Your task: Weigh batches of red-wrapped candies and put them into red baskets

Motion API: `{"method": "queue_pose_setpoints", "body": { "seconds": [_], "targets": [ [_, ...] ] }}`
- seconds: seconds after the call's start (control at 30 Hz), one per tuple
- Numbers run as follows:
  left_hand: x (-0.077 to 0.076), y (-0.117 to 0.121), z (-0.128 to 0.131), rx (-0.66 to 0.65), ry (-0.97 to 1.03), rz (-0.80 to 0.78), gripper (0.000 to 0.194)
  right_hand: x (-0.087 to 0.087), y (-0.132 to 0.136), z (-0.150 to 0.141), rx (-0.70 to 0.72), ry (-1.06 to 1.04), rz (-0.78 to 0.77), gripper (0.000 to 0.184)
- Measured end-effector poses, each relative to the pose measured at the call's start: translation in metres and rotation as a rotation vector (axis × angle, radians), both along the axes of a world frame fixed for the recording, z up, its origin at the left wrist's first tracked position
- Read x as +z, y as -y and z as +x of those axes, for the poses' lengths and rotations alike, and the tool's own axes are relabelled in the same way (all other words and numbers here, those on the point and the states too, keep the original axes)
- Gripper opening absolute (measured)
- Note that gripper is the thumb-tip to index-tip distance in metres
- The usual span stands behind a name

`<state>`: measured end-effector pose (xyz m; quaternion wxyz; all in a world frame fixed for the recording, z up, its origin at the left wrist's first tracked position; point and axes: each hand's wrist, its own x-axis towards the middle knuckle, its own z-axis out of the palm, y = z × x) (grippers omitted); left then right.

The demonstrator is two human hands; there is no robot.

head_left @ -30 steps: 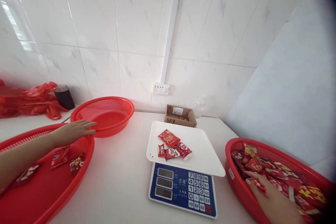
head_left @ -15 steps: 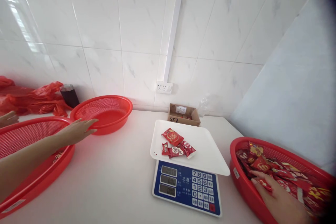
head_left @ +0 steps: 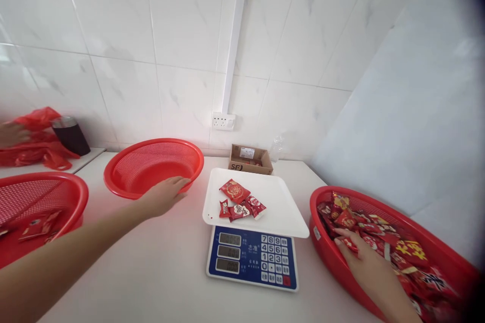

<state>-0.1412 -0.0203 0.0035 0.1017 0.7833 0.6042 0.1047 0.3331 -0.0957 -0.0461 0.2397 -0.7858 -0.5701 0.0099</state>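
Evidently holds the left hand (head_left: 164,198) out at the near right rim of the far red basket (head_left: 131,161), with fingers straight and slightly parted, gripping nothing visible; cannot tell whether touching the rim or just short of it. Perhaps meets that basket at the edge as the easiest part to hook. Meanwhile dips the right hand (head_left: 366,258) over the left side of the right basket (head_left: 317,217) into wrapped packets (head_left: 411,250), with thumb and fingers bent about a small red packet (head_left: 351,245); cannot tell whether pinching it or merely resting against it. Suits, in that bend, small pieces heaped loose. Between these, on the white table (head_left: 162,272), shows a scale (head_left: 252,257) with its display (head_left: 228,252) facing near, probably for easy reading. Carries four red packets (head_left: 235,191) on its flat tray (head_left: 280,202), grouped left of the middle. Shows at far left, beside red plastic bags (head_left: 38,154), another person's hand (head_left: 13,135), blurred; behind the scale, a cardboard box (head_left: 237,164), presumably set back for reaching room.
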Motion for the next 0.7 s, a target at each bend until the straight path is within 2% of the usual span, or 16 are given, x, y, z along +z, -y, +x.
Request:
{"method": "queue_pose_setpoints", "body": {
  "seconds": [0.17,0.23,0.33,0.47,0.63,0.7],
  "targets": [
    [-0.003,0.008,0.076,-0.263,0.129,0.066,0.043,0.006,0.003,-0.005,0.007,-0.035,-0.049,0.046],
    [-0.004,0.010,0.102,-0.292,0.125,0.043,0.045,0.007,0.003,-0.006,0.001,-0.036,-0.069,0.048],
    [-0.005,0.008,0.130,-0.253,0.064,-0.031,0.048,0.010,0.005,-0.009,-0.002,-0.030,-0.067,0.049],
    [-0.006,0.001,0.143,-0.250,0.030,-0.071,0.039,0.015,0.006,-0.013,0.004,-0.016,-0.076,0.050],
    [-0.008,-0.002,0.138,-0.270,0.031,-0.059,0.034,0.013,0.006,-0.012,-0.001,-0.006,-0.093,0.050],
    [-0.009,-0.001,0.136,-0.266,0.043,-0.038,0.033,0.010,0.006,-0.010,0.001,0.011,-0.027,0.047]
  ]
}}
